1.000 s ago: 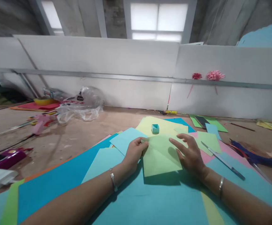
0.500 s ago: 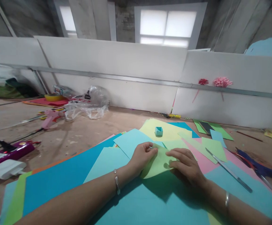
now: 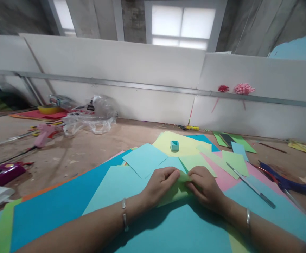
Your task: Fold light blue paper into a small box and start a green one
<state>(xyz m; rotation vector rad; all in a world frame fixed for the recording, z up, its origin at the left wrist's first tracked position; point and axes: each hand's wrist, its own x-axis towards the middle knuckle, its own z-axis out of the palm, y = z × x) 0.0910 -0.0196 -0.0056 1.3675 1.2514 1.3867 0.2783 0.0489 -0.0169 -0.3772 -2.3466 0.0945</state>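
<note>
Between my hands is a sheet of light green paper (image 3: 174,194), held just above the blue paper sheets (image 3: 158,228). My left hand (image 3: 162,182) pinches its upper left part between thumb and fingers. Opposite it, my right hand (image 3: 204,184) grips the right side, fingers curled round the edge. The fingers of both hands nearly meet at the top, where the paper looks bent. Part of the sheet is hidden by my hands. Beyond them a small open blue paper box (image 3: 174,146) stands on a pale yellow sheet (image 3: 191,144).
A craft knife (image 3: 250,185) lies on the papers at the right, near blue-handled scissors (image 3: 287,182). To the left are a pink glue gun (image 3: 45,133), a purple power strip (image 3: 6,174) and a clear plastic bag (image 3: 92,116). A white partition (image 3: 142,70) runs along the back.
My right hand has closed from a looser reach onto the green paper's edge. My fingers have come closer together and the paper has bent. The view has shifted slightly right.
</note>
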